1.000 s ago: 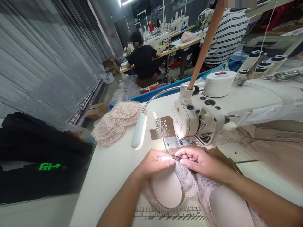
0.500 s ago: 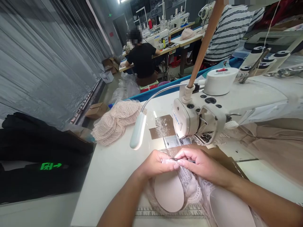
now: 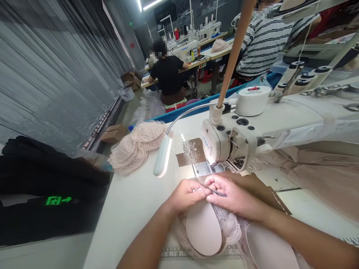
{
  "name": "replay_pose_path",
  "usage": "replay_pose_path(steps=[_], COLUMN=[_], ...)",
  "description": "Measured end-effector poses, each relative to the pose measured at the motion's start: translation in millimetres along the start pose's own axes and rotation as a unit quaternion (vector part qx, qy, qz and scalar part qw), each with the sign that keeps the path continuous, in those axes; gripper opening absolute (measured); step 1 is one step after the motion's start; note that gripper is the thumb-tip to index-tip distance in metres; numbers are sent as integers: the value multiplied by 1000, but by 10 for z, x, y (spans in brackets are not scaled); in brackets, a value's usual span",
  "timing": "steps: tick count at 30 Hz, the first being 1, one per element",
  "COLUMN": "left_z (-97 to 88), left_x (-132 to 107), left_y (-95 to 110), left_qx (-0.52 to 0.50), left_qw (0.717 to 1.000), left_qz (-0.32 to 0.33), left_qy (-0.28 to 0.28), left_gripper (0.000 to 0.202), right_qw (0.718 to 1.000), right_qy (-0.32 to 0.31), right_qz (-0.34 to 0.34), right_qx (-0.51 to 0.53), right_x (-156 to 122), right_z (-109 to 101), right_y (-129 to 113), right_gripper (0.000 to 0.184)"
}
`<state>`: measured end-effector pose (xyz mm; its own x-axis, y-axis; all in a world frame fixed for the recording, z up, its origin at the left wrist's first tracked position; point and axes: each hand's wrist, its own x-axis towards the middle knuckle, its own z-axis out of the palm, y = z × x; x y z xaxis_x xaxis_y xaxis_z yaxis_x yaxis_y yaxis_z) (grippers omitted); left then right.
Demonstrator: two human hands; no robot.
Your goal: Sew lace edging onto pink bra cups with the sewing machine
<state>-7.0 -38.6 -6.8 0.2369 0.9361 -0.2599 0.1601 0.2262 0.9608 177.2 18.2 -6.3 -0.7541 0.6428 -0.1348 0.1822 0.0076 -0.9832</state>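
Pinching a slim dark tool (image 3: 220,193), the right hand (image 3: 228,194) met the left hand (image 3: 185,196), whose fingers gripped the top of the pale cup (image 3: 203,229) — the tool showed more plainly than half a second earlier. The cup covered part of a ruler strip (image 3: 174,256) on the table (image 3: 131,205); lace pieces (image 3: 130,151) overlapped at the far-left corner, a person (image 3: 168,74) sat beyond — and plain tabletop stretched from left forearm (image 3: 148,237) to left edge.

Left hand (image 3: 189,194), right hand (image 3: 227,192) bare; both forearms (image 3: 297,229) bare to view's edge.
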Motion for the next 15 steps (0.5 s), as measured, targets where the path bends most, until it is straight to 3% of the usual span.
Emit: replay_pose_path(steps=[4,9,12,15], left_z=[-169,-419,-398,-199], left_x=[-41,105,258,280], left_y=[34,137,248,353], left_qx=[46,221,279,372], left_qw=[998,975,957,915], left_qz=[-18,-12,14,49], left_qy=[-27,34,80,147], left_gripper=[42,36,23,24], right_qw=[993,954,934,924], right_qy=[66,62,64,75], right_qz=[11,49,19,10], right_qx=[-98,-289,-352,-376], right_x=[-61,-141,-157,-165], right_z=[-122,-385,-453,-454], right_y=[-27,-61,35,122], right_gripper=[14,7,15,20])
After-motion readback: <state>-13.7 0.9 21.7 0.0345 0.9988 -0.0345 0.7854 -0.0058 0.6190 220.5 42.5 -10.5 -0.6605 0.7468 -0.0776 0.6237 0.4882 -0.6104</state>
